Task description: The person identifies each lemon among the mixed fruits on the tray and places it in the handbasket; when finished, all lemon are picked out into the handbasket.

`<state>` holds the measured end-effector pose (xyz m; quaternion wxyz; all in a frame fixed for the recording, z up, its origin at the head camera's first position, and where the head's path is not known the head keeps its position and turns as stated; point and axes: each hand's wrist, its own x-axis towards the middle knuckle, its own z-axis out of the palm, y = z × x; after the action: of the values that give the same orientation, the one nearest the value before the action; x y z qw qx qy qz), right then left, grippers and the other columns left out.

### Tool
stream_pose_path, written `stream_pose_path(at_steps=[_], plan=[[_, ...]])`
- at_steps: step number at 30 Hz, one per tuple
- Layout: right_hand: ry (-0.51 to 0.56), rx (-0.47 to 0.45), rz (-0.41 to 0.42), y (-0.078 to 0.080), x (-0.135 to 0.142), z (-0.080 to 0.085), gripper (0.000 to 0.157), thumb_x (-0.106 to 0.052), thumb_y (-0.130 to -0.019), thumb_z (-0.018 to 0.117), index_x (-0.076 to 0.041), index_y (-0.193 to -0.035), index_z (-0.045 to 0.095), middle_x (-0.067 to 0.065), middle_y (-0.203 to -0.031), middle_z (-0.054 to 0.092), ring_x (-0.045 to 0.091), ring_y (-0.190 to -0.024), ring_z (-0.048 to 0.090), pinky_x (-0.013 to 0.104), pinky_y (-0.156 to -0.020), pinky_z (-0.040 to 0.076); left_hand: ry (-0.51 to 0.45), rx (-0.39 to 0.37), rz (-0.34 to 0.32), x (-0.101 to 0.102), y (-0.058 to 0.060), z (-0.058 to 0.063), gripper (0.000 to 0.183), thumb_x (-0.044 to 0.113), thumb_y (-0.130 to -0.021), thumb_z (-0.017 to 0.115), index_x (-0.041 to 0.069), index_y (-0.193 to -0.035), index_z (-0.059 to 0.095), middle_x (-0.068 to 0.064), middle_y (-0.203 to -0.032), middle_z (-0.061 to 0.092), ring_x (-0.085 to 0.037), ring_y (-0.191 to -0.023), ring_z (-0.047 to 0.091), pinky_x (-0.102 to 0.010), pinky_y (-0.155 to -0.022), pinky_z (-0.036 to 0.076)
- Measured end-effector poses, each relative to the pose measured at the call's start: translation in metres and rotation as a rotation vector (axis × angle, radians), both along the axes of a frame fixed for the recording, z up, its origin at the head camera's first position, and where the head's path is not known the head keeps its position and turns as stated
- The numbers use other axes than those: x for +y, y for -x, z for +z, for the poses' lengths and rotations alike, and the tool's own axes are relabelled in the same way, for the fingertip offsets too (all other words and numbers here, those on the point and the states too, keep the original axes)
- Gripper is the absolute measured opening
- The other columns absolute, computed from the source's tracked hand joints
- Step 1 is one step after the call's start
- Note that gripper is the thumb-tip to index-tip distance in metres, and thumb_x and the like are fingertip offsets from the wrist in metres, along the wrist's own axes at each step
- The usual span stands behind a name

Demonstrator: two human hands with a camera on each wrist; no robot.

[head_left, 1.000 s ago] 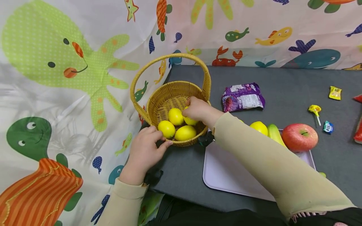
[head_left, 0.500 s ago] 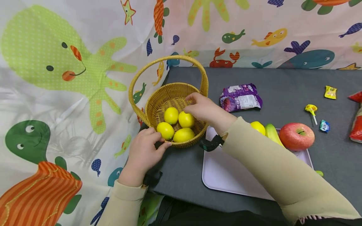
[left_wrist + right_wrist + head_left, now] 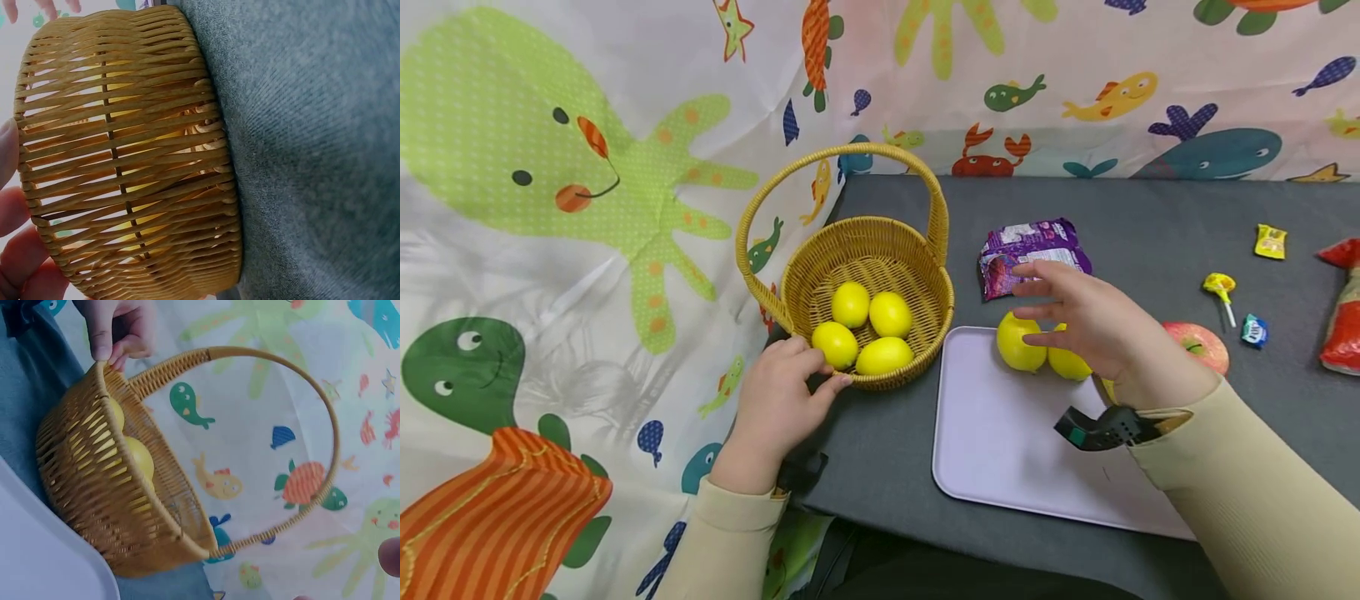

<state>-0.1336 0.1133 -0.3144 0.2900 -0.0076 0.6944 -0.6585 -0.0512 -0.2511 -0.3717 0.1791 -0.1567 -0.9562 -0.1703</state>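
Observation:
A yellow wicker basket (image 3: pixel 867 236) with a tall arched handle stands at the left of the table, holding several lemons (image 3: pixel 884 357). My left hand (image 3: pixel 778 408) grips the near-left rim, and in the right wrist view its thumb and fingers pinch the basket's edge. My right hand (image 3: pixel 1093 333) hovers above the back of a pale lilac tray (image 3: pixel 1000 450), fingers spread, holding nothing. Two lemons (image 3: pixel 1021 342) lie just beneath and beside its fingertips. Behind the hand are a red apple (image 3: pixel 1201 346) and a banana, both partly hidden.
Beyond the tray lies a purple snack packet (image 3: pixel 1030 250). Farther right are a yellow lollipop (image 3: pixel 1220 287), a blue-wrapped candy (image 3: pixel 1254 331), a yellow-wrapped candy (image 3: pixel 1271 242) and a red bag (image 3: pixel 1347 317). A sea-animal printed curtain (image 3: pixel 685 250) borders the left and back.
My right hand has let go of a lemon inside the basket, come out, and moved right over the tray with fingers spread. The left hand stays on the rim.

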Motion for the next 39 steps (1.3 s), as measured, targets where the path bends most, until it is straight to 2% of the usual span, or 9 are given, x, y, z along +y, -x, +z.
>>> stream_pose_path(at_steps=[5, 12, 22, 27, 32, 35, 39], plan=[[0.066, -0.05, 0.009, -0.003, 0.026, -0.008, 0.08, -0.061, -0.103, 0.038, -0.013, -0.163, 0.013, 0.013, -0.17, 0.002, 0.045, -0.153, 0.01, 0.067, -0.117, 0.017, 0.001, -0.013, 0.005, 0.002, -0.001, 0.001, 0.027, 0.035, -0.079, 0.089, 0.018, -0.076, 0.068, 0.006, -0.073, 0.048, -0.015, -0.069, 0.045, -0.031, -0.063, 0.039], [0.124, -0.091, 0.027, -0.007, 0.023, -0.015, 0.075, -0.056, -0.105, 0.038, -0.014, -0.163, 0.013, 0.013, -0.17, -0.004, 0.046, -0.154, 0.0, 0.067, -0.118, 0.01, -0.005, -0.027, 0.021, 0.001, 0.0, 0.001, 0.028, 0.035, -0.078, 0.089, 0.017, -0.076, 0.068, 0.005, -0.074, 0.051, -0.016, -0.07, 0.047, -0.032, -0.064, 0.04], [0.126, -0.118, -0.039, -0.011, 0.003, -0.021, 0.073, -0.054, -0.104, 0.046, -0.013, -0.161, 0.024, 0.015, -0.169, 0.0, 0.046, -0.152, 0.007, 0.062, -0.118, 0.02, -0.007, -0.02, 0.016, 0.002, 0.0, 0.001, 0.028, 0.036, -0.078, 0.089, 0.017, -0.075, 0.068, 0.005, -0.073, 0.051, -0.016, -0.069, 0.046, -0.032, -0.064, 0.039], [0.144, -0.128, -0.061, -0.013, -0.004, -0.03, 0.071, -0.052, -0.104, 0.046, -0.012, -0.16, 0.027, 0.017, -0.168, 0.0, 0.047, -0.152, 0.008, 0.063, -0.118, 0.021, -0.009, -0.025, 0.018, 0.002, -0.001, 0.001, 0.028, 0.036, -0.078, 0.089, 0.017, -0.076, 0.068, 0.005, -0.073, 0.05, -0.016, -0.069, 0.046, -0.032, -0.063, 0.039], [0.181, -0.13, -0.055, -0.013, -0.014, -0.038, 0.069, -0.048, -0.106, 0.043, -0.01, -0.161, 0.023, 0.021, -0.167, 0.002, 0.05, -0.15, 0.013, 0.066, -0.115, 0.025, -0.008, -0.029, 0.023, 0.002, -0.001, 0.001, 0.029, 0.036, -0.078, 0.089, 0.017, -0.076, 0.068, 0.005, -0.073, 0.05, -0.016, -0.069, 0.046, -0.032, -0.063, 0.039], [0.231, -0.17, -0.07, -0.012, -0.017, -0.041, 0.067, -0.045, -0.107, 0.043, -0.01, -0.161, 0.023, 0.022, -0.167, 0.002, 0.05, -0.149, 0.017, 0.065, -0.114, 0.027, -0.006, -0.027, 0.023, 0.001, -0.001, 0.0, 0.029, 0.036, -0.078, 0.089, 0.017, -0.075, 0.068, 0.005, -0.073, 0.049, -0.016, -0.069, 0.045, -0.032, -0.063, 0.038], [0.295, -0.253, -0.1, -0.009, -0.023, -0.046, 0.059, -0.042, -0.106, 0.045, -0.013, -0.156, 0.031, 0.021, -0.166, 0.005, 0.047, -0.148, 0.021, 0.062, -0.115, 0.028, 0.001, -0.016, 0.018, 0.001, 0.0, 0.0, 0.028, 0.036, -0.078, 0.089, 0.018, -0.075, 0.067, 0.007, -0.072, 0.047, -0.015, -0.068, 0.044, -0.031, -0.063, 0.037]])
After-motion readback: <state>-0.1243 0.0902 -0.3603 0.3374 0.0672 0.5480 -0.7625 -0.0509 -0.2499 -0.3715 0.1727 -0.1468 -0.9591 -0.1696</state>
